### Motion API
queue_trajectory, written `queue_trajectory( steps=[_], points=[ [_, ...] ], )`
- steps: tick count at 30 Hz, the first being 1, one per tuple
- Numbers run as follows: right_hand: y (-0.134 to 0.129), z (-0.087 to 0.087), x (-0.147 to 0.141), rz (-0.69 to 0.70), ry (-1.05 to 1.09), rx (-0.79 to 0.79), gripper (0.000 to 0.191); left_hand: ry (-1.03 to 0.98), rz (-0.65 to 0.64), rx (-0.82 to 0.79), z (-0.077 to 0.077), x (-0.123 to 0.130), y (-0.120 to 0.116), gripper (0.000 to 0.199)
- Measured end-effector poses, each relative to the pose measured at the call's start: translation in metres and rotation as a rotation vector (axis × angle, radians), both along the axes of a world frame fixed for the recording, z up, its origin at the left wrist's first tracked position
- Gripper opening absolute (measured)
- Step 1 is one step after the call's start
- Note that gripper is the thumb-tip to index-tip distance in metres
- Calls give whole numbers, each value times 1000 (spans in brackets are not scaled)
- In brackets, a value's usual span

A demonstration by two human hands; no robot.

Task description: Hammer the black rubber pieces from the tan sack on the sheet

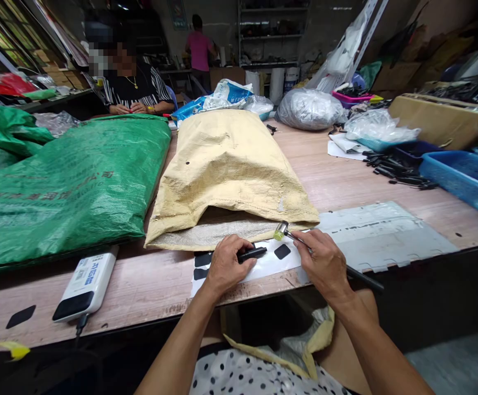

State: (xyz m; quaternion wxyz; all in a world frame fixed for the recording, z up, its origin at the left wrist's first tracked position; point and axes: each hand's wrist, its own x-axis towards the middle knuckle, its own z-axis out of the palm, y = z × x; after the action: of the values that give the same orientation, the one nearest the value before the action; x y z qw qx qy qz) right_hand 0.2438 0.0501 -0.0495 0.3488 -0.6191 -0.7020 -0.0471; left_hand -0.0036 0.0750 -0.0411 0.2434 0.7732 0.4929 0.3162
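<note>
My left hand (227, 262) is closed around a short black cylindrical part (254, 254) near the table's front edge. My right hand (323, 261) grips a small hammer (365, 278) with a metal shaft, a black handle and a clear yellowish face. The hammer's head (280, 230) is raised a little, just beyond and to the right of the black part. Under both lies a white sheet (265, 267) bearing black rounded-square patches (282, 252). Directly behind my hands, a yellow woven sack (230, 164) lies with its mouth partly open towards me; its contents are hidden.
On the left lie a green woven sack (69, 175) and a white power bank (86, 282) with a cable. A grey-white board (387, 236) is at right, with black parts (399, 169) and a blue basket (465, 178) beyond. A person (135, 82) sits across the table; another stands farther back.
</note>
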Motion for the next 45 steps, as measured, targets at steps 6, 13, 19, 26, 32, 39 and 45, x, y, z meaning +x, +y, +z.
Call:
queue_trajectory(
  steps=[6,13,19,26,32,39,45],
  points=[
    [5,-11,3,-80,-66,2,23,11,-7,-1,0,-1,-1,28],
    [3,-10,-2,-115,-109,-1,23,38,-19,-12,2,-1,-2,30],
    [2,-10,-1,-111,-120,-1,22,54,-12,-8,1,-1,-2,25],
    [3,-9,-2,-113,-127,-13,22,34,-18,-24,3,-2,-1,16],
    [2,-7,-3,-108,-116,-16,22,29,-171,-72,23,8,-45,19],
    [4,-9,-3,-120,-124,-36,23,331,-450,-91,11,33,-99,8],
    [5,-11,-4,-129,-126,-23,23,483,-476,-71,-17,42,-114,13]
  ],
)
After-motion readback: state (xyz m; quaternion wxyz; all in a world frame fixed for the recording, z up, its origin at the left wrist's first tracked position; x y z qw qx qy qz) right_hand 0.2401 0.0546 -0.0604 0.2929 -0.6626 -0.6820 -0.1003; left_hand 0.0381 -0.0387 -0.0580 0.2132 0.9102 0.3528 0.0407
